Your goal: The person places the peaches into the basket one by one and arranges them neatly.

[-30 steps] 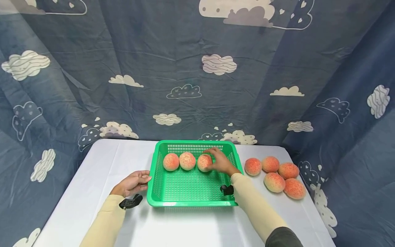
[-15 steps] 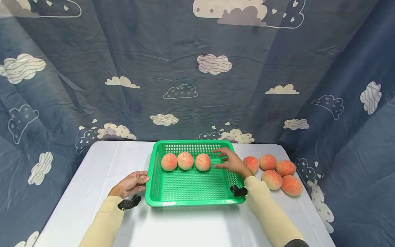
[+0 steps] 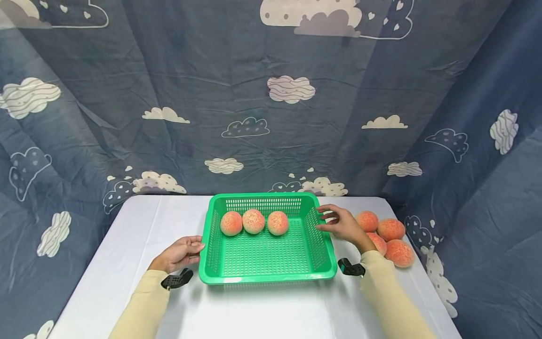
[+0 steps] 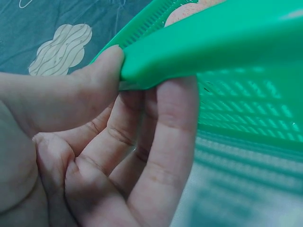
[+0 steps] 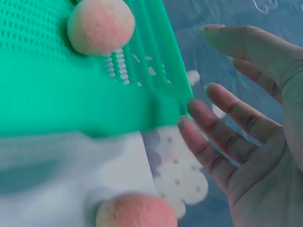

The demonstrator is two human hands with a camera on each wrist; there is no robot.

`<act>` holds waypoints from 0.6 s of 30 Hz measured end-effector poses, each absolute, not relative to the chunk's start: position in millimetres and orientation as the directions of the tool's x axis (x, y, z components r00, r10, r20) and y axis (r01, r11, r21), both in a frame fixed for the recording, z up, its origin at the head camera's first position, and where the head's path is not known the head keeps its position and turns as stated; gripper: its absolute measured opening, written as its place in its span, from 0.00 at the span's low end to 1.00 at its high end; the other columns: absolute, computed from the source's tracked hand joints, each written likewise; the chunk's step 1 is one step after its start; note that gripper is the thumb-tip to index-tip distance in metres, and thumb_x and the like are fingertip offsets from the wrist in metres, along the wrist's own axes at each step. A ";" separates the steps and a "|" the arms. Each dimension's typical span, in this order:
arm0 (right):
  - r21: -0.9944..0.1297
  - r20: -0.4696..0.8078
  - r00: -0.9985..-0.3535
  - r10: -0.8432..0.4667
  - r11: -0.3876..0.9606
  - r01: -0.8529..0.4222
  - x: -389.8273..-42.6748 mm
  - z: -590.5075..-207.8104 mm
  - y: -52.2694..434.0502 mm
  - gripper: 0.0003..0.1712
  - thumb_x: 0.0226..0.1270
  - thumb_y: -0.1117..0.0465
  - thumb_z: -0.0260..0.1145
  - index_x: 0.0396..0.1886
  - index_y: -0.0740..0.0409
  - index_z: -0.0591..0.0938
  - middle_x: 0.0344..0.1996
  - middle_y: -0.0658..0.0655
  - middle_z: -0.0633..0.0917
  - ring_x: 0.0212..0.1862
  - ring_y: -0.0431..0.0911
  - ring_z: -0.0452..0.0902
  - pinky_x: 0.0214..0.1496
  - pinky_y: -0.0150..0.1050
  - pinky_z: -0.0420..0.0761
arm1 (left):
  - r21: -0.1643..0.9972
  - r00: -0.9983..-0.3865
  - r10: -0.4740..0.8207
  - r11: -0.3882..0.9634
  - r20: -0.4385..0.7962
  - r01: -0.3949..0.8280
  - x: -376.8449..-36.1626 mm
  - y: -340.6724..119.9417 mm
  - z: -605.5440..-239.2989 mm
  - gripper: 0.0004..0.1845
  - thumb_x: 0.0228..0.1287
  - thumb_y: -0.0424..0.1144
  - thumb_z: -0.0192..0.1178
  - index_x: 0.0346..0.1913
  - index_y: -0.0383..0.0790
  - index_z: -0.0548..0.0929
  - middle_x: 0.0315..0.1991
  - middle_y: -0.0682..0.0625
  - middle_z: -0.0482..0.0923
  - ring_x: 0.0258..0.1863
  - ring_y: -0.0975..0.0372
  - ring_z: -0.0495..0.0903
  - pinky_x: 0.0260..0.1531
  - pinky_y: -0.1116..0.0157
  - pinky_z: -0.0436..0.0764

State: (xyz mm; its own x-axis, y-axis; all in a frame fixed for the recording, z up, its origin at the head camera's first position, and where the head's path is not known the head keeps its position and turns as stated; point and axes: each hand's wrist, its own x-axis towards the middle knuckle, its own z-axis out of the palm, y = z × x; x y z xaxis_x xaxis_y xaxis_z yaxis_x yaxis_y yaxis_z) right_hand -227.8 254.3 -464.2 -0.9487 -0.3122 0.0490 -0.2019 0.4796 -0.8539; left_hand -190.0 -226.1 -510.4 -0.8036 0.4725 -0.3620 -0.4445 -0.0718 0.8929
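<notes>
A green plastic basket [image 3: 264, 259] holds three pinkish-orange peaches in a row towards its far side: the left peach [image 3: 231, 223] and middle peach [image 3: 253, 221] sit together, the right peach [image 3: 277, 222] slightly apart. My left hand [image 3: 179, 254] pinches the basket's left rim, thumb [image 4: 111, 64] on the upper side and fingers beneath. Over the basket's right rim is my right hand [image 3: 344, 227], its fingers spread and holding nothing. In the right wrist view, one peach [image 5: 101, 26] shows inside the basket and another peach [image 5: 137, 210] lies outside it.
Several loose peaches [image 3: 400, 253] lie grouped on the white-covered table [image 3: 254, 310] to the right, some partly hidden by my right hand and sleeve. A dark blue curtain [image 3: 190, 84] with cloud prints hangs behind and beside the table.
My right hand has let go of the right peach in the basket and moved right, out over the rim towards the loose peaches. The left hand keeps its grip on the rim.
</notes>
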 end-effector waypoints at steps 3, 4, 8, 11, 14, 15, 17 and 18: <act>-0.880 0.059 -0.959 -0.278 0.438 -0.182 -223.3 -464.8 270.8 0.31 0.58 0.68 0.72 0.61 0.71 0.72 0.57 0.73 0.75 0.55 0.69 0.73 0.49 0.41 0.83 | 0.893 -0.804 0.473 -0.073 -0.361 -0.444 -189.3 -226.1 -510.5 0.20 0.72 0.28 0.50 0.60 0.18 0.63 0.42 0.47 0.82 0.43 0.60 0.83 0.47 0.63 0.83; -0.886 0.056 -0.963 -0.262 0.431 -0.169 -222.3 -464.9 276.7 0.31 0.59 0.69 0.71 0.61 0.71 0.71 0.57 0.73 0.74 0.56 0.71 0.72 0.49 0.39 0.82 | 0.893 -0.804 0.473 -0.075 -0.360 -0.443 -189.4 -226.1 -510.5 0.20 0.72 0.28 0.50 0.60 0.17 0.63 0.42 0.47 0.82 0.43 0.60 0.83 0.47 0.63 0.83; -0.868 0.060 -0.977 -0.204 0.473 -0.152 -219.6 -473.2 303.0 0.31 0.61 0.66 0.70 0.63 0.67 0.71 0.58 0.71 0.75 0.56 0.67 0.73 0.49 0.37 0.82 | 0.892 -0.806 0.470 -0.078 -0.360 -0.444 -189.4 -226.1 -510.1 0.21 0.72 0.28 0.50 0.61 0.16 0.62 0.43 0.46 0.82 0.43 0.60 0.83 0.47 0.63 0.83; -0.851 0.027 -0.987 -0.160 0.515 -0.106 -213.7 -472.1 316.5 0.32 0.62 0.63 0.70 0.65 0.65 0.70 0.59 0.70 0.75 0.57 0.64 0.73 0.50 0.41 0.82 | 0.890 -0.805 0.472 -0.084 -0.360 -0.447 -189.4 -226.1 -510.5 0.21 0.72 0.28 0.49 0.62 0.16 0.61 0.43 0.46 0.82 0.43 0.59 0.83 0.47 0.63 0.83; -0.849 -0.023 -0.993 -0.115 0.526 -0.042 -208.6 -471.4 327.3 0.34 0.64 0.60 0.69 0.67 0.64 0.68 0.60 0.71 0.73 0.58 0.64 0.71 0.50 0.42 0.81 | 0.890 -0.805 0.474 -0.090 -0.358 -0.448 -189.4 -226.0 -510.9 0.21 0.72 0.28 0.49 0.62 0.16 0.61 0.43 0.46 0.82 0.43 0.59 0.83 0.47 0.63 0.83; -0.845 -0.040 -0.995 -0.095 0.534 -0.017 -207.4 -472.0 331.0 0.34 0.64 0.59 0.69 0.67 0.63 0.68 0.61 0.70 0.72 0.59 0.63 0.71 0.51 0.41 0.81 | 0.890 -0.805 0.474 -0.091 -0.357 -0.448 -189.3 -226.0 -511.1 0.21 0.72 0.28 0.49 0.62 0.16 0.61 0.43 0.46 0.82 0.44 0.59 0.83 0.47 0.63 0.83; -0.837 -0.062 -0.996 -0.064 0.547 0.017 -205.7 -474.9 337.3 0.35 0.64 0.56 0.69 0.67 0.63 0.67 0.61 0.69 0.72 0.59 0.62 0.71 0.51 0.40 0.81 | 0.890 -0.806 0.473 -0.092 -0.356 -0.447 -189.2 -226.1 -511.4 0.21 0.72 0.28 0.49 0.61 0.17 0.62 0.43 0.46 0.82 0.44 0.59 0.83 0.47 0.63 0.83; -0.829 -0.073 -0.996 -0.050 0.558 0.032 -205.0 -477.1 340.3 0.36 0.64 0.55 0.69 0.68 0.62 0.67 0.62 0.68 0.72 0.59 0.62 0.70 0.52 0.40 0.80 | 0.889 -0.806 0.472 -0.092 -0.357 -0.448 -189.1 -226.1 -511.6 0.21 0.72 0.28 0.49 0.61 0.17 0.62 0.43 0.46 0.82 0.44 0.59 0.83 0.47 0.63 0.83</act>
State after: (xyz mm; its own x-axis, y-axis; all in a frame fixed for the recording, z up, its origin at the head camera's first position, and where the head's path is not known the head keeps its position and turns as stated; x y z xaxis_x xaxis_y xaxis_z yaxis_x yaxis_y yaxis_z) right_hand -205.0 340.3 -477.1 -0.9961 -0.0503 -0.0727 0.0324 0.5578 -0.8294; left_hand -189.1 -226.1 -511.6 -0.8060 0.4723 -0.3566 -0.4476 -0.0923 0.8894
